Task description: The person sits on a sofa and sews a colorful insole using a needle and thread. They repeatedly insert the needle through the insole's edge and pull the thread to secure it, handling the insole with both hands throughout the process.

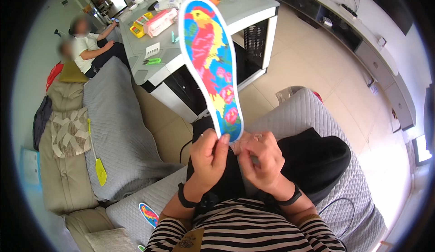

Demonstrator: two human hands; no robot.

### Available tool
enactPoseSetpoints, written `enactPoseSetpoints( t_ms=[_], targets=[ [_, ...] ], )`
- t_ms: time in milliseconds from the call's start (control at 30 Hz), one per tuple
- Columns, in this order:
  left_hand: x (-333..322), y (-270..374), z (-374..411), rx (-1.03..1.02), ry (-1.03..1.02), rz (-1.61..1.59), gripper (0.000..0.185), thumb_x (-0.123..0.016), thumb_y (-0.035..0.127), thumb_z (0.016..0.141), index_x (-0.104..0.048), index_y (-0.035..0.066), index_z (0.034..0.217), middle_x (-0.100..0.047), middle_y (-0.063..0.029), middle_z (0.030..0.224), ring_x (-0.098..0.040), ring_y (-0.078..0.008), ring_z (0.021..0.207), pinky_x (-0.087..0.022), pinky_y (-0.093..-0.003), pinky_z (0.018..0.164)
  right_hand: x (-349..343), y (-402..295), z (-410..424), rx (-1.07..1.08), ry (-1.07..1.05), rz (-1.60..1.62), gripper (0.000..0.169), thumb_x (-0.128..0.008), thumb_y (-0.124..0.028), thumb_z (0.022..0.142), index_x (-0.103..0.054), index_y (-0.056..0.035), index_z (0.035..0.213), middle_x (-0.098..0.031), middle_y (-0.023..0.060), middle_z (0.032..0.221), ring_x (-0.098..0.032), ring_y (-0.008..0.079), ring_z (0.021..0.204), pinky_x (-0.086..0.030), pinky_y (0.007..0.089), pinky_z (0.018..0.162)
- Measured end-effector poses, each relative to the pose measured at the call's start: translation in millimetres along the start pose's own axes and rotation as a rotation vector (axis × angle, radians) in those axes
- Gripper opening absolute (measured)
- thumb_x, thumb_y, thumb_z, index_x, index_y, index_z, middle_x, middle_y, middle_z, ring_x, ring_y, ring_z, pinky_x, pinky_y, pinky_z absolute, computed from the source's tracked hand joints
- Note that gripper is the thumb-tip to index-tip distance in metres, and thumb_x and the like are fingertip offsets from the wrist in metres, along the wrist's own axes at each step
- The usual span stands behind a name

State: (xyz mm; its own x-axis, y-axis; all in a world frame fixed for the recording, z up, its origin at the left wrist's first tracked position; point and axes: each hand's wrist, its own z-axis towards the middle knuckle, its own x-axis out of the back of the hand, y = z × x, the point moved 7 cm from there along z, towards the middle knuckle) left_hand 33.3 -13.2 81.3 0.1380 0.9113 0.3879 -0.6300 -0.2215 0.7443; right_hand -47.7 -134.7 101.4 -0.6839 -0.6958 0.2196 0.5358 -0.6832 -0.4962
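Observation:
An embroidered shoe insole [207, 58] stands upright before me, heel end down. It carries a red and yellow bird and pink flowers on blue, inside a white border. My left hand [209, 153] pinches its heel edge between thumb and fingers. Close by on the right, my right hand [261, 160] has its fingers curled beside the heel and wears a ring. Whether it grips a needle or thread is too small to tell. A second insole with a similar bird [149, 214] lies on the quilted sofa cover to my left, partly hidden by my sleeve.
Ahead stands a glass-topped table [139, 56] bearing green thread snips [152, 61], a pink tissue pack [160, 22] and a yellow container [140, 26]. A yellow fly swatter [100, 172] lies on the left sofa. People [91, 48] sit farther along it. A black cable [353, 208] crosses the cover at right.

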Motion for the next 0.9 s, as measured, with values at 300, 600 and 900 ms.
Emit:
enactPoseSetpoints(
  t_ms=[300, 600, 900],
  targets=[
    [-7, -22, -5, 0.152, -0.136, -0.296, 0.016, -0.057, 0.008, 0.093, -0.053, -0.002, 0.081, -0.049, -0.0083, 0.066, -0.042, -0.0160, 0.054, -0.036, -0.0271, 0.052, 6, 18, 1, -0.194, -0.073, -0.114, 0.016, -0.064, 0.003, 0.078, -0.057, 0.0003, 0.093, -0.059, 0.0135, 0.084, -0.058, 0.0282, 0.077, -0.047, 0.0345, 0.072],
    [-13, -17, -12, 0.239, -0.346, -0.788, 0.010, -0.055, 0.008, 0.096, -0.058, -0.001, 0.098, -0.055, -0.0001, 0.079, -0.049, -0.0033, 0.066, -0.040, -0.0191, 0.058, -42, 58, -62, -1.203, -0.256, 1.358, 0.026, -0.069, -0.003, 0.084, -0.065, 0.0031, 0.109, -0.068, 0.0112, 0.101, -0.065, 0.0203, 0.090, -0.051, 0.0338, 0.085],
    [-15, -24, -15, 0.292, -0.401, -0.775, 0.011, -0.057, 0.011, 0.096, -0.058, 0.000, 0.098, -0.054, 0.0016, 0.073, -0.048, -0.0018, 0.063, -0.037, -0.0183, 0.053, -47, 59, -66, -1.240, -0.212, 1.465, 0.029, -0.065, -0.003, 0.087, -0.061, 0.0042, 0.115, -0.067, 0.0128, 0.108, -0.065, 0.0217, 0.095, -0.052, 0.0363, 0.087]
  ],
)
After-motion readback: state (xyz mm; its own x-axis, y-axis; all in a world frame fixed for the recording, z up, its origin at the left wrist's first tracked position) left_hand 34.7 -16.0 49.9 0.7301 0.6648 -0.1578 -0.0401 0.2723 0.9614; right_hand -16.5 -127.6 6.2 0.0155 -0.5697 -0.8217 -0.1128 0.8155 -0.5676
